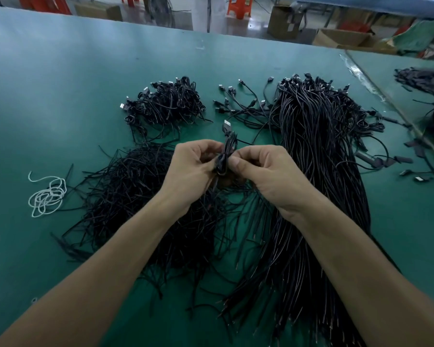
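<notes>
A green surface (pixel 60 83) carries everything. On its right lies a thick bundle of long black cables (pixel 311 159), and left of it a loose heap of thin black wires (pixel 125 186). Farther off sit a pile of coiled cables (pixel 168 101) and some scattered cables with plugs (pixel 243 106). The left hand (pixel 188 171) and right hand (pixel 268 171) meet above the gap between heap and bundle. Each grip is narrow, pinching a folded cable (pixel 224 156) whose plug (pixel 226 125) points away. A tangle of white string (pixel 47 196) lies at the far left.
</notes>
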A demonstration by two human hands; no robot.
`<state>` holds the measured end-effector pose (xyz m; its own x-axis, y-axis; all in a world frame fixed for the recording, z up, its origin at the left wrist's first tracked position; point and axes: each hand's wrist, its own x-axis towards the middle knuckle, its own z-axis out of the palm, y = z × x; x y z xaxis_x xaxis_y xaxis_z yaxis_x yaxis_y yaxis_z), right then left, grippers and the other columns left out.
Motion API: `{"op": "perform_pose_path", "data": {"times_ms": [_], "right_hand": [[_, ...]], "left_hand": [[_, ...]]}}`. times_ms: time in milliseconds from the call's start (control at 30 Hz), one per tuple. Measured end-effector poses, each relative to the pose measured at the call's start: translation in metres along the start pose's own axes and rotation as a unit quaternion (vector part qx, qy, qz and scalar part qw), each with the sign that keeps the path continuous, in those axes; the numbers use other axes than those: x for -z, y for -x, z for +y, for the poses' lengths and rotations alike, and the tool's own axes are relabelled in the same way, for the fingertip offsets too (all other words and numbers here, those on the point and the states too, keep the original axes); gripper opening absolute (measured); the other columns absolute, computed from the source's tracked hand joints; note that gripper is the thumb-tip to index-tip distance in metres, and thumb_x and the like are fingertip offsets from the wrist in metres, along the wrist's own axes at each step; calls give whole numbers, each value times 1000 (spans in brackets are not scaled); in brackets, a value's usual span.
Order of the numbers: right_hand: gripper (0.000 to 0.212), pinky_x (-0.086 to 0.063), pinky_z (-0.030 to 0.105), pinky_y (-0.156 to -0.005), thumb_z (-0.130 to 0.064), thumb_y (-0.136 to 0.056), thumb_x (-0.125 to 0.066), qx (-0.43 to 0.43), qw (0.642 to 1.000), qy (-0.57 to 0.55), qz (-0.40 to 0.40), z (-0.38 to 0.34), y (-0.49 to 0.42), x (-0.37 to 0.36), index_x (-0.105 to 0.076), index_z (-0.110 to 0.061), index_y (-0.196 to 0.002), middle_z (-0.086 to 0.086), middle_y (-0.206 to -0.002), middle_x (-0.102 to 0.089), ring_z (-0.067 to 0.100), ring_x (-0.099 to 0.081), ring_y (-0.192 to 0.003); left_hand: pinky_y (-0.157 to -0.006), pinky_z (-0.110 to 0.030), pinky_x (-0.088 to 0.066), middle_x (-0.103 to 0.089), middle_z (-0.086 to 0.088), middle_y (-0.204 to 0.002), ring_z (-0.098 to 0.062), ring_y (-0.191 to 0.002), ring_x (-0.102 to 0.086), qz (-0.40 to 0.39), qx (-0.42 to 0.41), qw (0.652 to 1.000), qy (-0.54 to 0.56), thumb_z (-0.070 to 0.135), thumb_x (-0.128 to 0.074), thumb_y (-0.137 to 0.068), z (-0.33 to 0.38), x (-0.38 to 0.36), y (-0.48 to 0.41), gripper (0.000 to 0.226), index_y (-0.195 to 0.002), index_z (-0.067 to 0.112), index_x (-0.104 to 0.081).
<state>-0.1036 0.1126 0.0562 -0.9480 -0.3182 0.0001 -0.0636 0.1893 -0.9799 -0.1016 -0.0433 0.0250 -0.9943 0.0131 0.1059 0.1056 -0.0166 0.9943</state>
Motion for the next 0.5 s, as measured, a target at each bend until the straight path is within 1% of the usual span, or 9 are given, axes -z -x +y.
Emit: {"op": "perform_pose_path", "data": {"times_ms": [67, 133, 200, 267, 333, 400, 433, 467, 500], "right_hand": [[17, -46, 13, -57, -11, -94, -65, -44, 999, -20, -2, 0, -2, 3, -72, -11, -79, -4, -65, -67, 4, -57, -59], [18, -38, 10, -45, -15, -93, -66, -88, 996, -20, 3, -1, -5, 7, -69, -14, -75, -9, -59, -63, 0, -54, -52], [18, -35, 11, -42, -16, -93, -66, -117, 993, -22, 10, 0, -7, 9, -68, -14, -75, -11, -55, -61, 0, -53, -49], [19, -37, 11, -43, -14, -94, -65, -123, 992, -20, 25, 1, -9, 11, -69, -13, -75, -10, -53, -60, 0, -51, -48], [20, -39, 11, -45, -13, -94, -65, -100, 993, -3, 54, 2, -11, 12, -70, -11, -75, -8, -53, -59, 0, -50, -47], [20, -41, 10, -48, -13, -94, -66, -68, 994, 7, 86, 3, -12, 13, -69, -11, -74, -9, -53, -59, -2, -51, -47], [20, -40, 10, -48, -13, -94, -66, -54, 994, 12, 98, 4, -13, 13, -69, -11, -74, -9, -53, -58, -3, -50, -47], [20, -40, 9, -49, -13, -94, -66, -39, 993, 18, 106, 6, -13, 11, -68, -12, -74, -8, -53, -57, -3, -49, -47], [20, -41, 10, -50, -13, -94, -66, -25, 994, 22, 108, 7, -13, 10, -68, -13, -74, -8, -55, -57, -2, -49, -48]], "left_hand": [[-70, -25, -58, -77, -1, -84, -15, -80, -73, -8, 10, 999, 32, 0, -57, -98, 3, -1, -1, 20, -95, 13, -72], [-81, -30, -55, -77, -6, -94, -19, -92, -71, -21, 7, 995, 97, 0, -45, -100, 6, 1, -2, 33, -96, 14, -74], [-79, -30, -52, -76, -6, -95, -19, -93, -69, -38, -2, 991, 130, 8, -41, -93, 9, 4, -1, 41, -88, 20, -79], [-70, -23, -47, -74, -4, -91, -16, -86, -63, -59, -26, 994, 85, 15, -43, -88, 9, 5, 2, 40, -79, 23, -81], [-66, -17, -44, -63, -1, -87, -8, -80, -54, -61, -54, 996, -35, 20, -55, -91, 5, 5, 3, 28, -80, 24, -80], [-68, -15, -43, -56, 4, -85, 0, -75, -51, -60, -73, 982, -166, 23, -71, -90, 0, 4, 1, 10, -87, 25, -80], [-67, -17, -43, -58, 4, -83, -2, -71, -52, -71, -83, 972, -207, 22, -74, -89, -3, 3, 1, 7, -91, 27, -79], [-64, -23, -46, -62, 1, -81, -7, -68, -55, -85, -89, 967, -224, 22, -73, -89, -4, 2, 1, 11, -94, 29, -78], [-62, -33, -48, -67, -2, -78, -17, -65, -58, -96, -85, 966, -226, 22, -70, -92, -5, 1, 1, 13, -94, 33, -78]]}}
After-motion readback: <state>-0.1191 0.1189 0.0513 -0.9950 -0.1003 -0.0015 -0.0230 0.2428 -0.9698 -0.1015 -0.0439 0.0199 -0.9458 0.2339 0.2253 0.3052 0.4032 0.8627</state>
